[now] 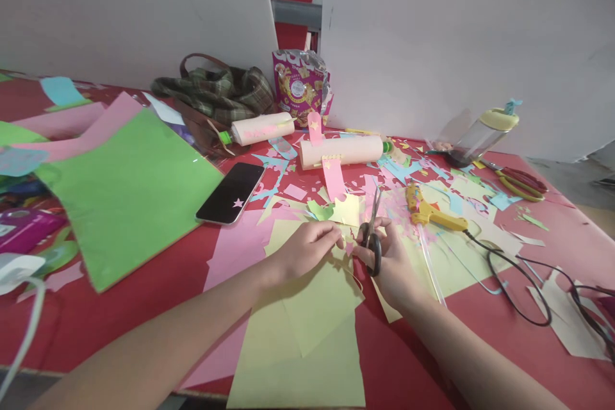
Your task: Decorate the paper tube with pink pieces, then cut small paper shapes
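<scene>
Far left, a green sheet [139, 192] lies flat on the red table [158, 327], apparently pushed aside to leave working room in front. Next, a dark-screened phone [230, 193], a pink star on it; perhaps just a handy resting spot. Left hand [310, 250]: over the yellow paper [307, 359], thumb and fingertips drawn together beside a small pink piece [349, 248]. That piece sits between the two hands, near the middle of the layout; cannot tell which hand pinches it. Right hand [391, 259]: fingers clamped about the handles of the scissors [371, 246], blades pointing away from the body, likely so the fingertips stay free for fine handling. Right of it, a yellow glue gun [430, 210] lies on its side over paper, probably kept within reach, cord trailing right. Containers, left to right: plaid bag [221, 93], contents hidden; paper-wrapped bottle [263, 129], green cap, inside covered; purple snack pouch [300, 86], standing, contents not visible; second wrapped bottle [343, 151], also hidden inside; clear bottle [483, 134] with yellow lid, something dark at its base, unclear whether contents.
</scene>
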The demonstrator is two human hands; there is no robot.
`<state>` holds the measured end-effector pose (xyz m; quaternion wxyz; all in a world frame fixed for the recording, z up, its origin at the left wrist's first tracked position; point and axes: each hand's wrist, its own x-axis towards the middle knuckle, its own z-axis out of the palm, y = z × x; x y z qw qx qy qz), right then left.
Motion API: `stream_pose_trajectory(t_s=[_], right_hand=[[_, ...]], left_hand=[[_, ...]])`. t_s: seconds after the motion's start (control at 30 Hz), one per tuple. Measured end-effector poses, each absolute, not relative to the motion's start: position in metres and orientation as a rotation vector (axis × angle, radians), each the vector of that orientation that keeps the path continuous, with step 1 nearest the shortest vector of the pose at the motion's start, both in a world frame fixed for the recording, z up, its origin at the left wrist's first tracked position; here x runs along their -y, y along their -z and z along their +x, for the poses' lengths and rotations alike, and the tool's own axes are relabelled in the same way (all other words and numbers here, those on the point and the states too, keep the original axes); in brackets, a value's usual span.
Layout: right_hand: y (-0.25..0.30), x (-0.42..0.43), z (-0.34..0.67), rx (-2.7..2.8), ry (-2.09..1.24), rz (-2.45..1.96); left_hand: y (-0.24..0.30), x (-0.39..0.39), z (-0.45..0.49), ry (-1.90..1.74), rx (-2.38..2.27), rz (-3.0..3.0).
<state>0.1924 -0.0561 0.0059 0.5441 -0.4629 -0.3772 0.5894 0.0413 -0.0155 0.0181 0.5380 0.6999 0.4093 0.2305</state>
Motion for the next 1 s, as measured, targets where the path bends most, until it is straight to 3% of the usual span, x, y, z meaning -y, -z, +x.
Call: stream_pose_trajectory(t_s=[1.0], right_hand=[[-0.0108,0.0572,0.1906,0.918,-1.417,-1.116]], left_hand=[[-0.0144,0.0161,0.0396,-0.46,-0.804,1.679]])
